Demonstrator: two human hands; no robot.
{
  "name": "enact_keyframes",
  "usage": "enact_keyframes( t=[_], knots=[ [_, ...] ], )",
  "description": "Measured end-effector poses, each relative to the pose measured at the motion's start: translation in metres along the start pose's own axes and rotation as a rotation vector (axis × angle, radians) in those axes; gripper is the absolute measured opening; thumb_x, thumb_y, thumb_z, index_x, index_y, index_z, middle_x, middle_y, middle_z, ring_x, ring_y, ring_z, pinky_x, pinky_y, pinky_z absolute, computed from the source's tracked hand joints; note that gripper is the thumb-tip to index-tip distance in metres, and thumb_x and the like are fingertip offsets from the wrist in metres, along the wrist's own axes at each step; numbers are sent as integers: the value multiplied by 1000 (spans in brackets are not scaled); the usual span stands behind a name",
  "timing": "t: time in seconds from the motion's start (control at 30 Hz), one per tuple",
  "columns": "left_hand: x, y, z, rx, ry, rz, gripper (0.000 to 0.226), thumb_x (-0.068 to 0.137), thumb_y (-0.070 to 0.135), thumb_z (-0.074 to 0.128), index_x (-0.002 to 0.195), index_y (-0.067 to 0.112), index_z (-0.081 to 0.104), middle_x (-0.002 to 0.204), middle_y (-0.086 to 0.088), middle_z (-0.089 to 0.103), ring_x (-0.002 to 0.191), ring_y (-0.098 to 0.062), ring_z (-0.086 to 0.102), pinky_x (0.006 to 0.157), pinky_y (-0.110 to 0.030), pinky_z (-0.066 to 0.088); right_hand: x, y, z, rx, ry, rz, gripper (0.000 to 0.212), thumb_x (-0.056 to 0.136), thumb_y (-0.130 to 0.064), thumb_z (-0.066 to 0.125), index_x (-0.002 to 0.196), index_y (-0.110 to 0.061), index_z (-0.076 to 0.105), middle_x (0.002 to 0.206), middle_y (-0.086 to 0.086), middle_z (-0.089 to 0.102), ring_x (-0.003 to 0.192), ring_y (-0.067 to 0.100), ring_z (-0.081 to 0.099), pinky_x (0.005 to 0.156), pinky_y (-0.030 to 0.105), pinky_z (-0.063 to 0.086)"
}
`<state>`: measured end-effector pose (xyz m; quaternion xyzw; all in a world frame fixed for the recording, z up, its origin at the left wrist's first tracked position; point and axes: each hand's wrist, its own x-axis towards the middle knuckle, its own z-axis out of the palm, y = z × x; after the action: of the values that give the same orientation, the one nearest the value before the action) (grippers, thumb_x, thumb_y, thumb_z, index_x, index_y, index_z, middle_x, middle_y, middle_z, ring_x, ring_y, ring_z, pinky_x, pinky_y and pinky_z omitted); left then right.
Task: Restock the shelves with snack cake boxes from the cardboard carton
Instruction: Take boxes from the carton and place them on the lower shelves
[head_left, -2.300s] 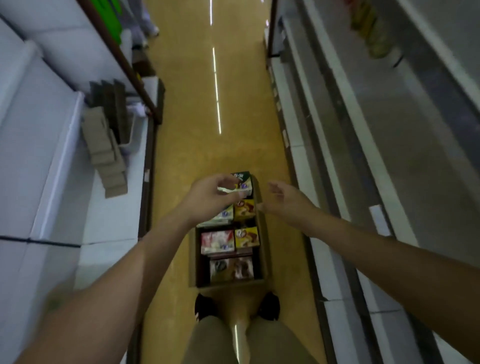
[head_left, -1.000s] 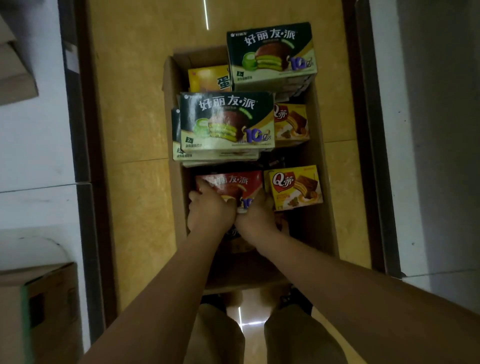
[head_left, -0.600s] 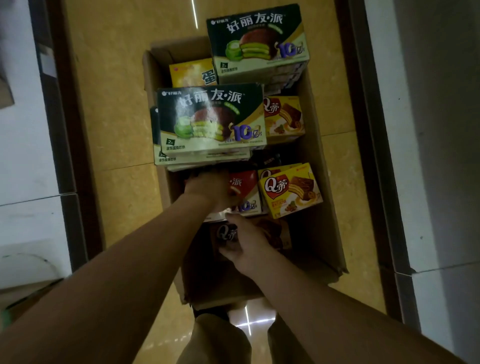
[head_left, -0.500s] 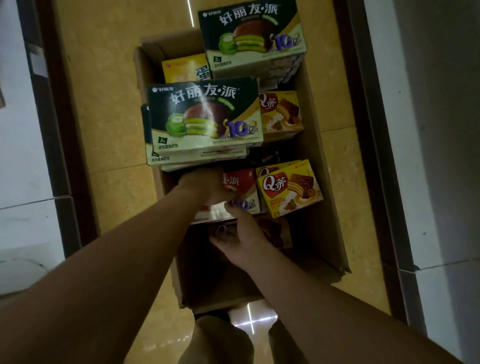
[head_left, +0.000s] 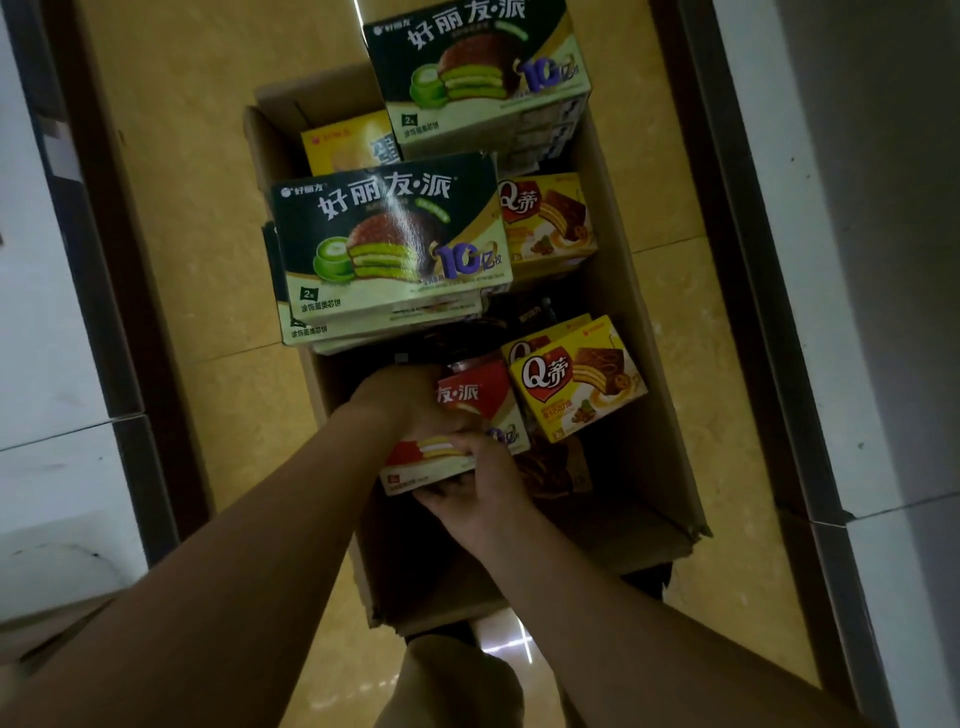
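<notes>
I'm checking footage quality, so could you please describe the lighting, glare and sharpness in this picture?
Head view: dim overall; the bottom of the cardboard carton lies in deep shadow; a light's reflection glares on the floor; the front green box shows sharp, readable print.

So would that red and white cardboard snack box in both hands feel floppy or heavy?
Probably stiff: the red and white cardboard snack box shows straight edges while the left hand and right hand grip it. Likely light, as the green cardboard boxes stack without crushing. Its printed face might be slippery.
</notes>
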<state>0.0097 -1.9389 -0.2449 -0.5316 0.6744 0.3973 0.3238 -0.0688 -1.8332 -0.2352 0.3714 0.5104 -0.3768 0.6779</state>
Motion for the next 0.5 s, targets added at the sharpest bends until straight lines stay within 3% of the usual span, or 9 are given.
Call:
enact_keyframes(
  t=[0.13, 0.5],
  knots=[
    [-8, 0, 9, -40, 28, -7, 85, 77, 72, 69, 149, 33, 45, 141, -4, 60, 128, -27, 57, 101, -34, 47, -3, 2, -6, -15, -3, 8, 26, 87, 4, 60, 112, -4, 61, 107, 22, 66, 110, 39, 63, 107, 60, 45],
    [-54, 12, 18, -64, -1, 6, 85, 81, 60, 72, 153, 32, 37, 145, -1, 57, 129, -24, 57, 100, -33, 48, -43, 16, -28, -28, 6, 66, 37, 88, 5, 60, 124, -5, 58, 112, 23, 66, 108, 40, 61, 110, 62, 41]
  ],
)
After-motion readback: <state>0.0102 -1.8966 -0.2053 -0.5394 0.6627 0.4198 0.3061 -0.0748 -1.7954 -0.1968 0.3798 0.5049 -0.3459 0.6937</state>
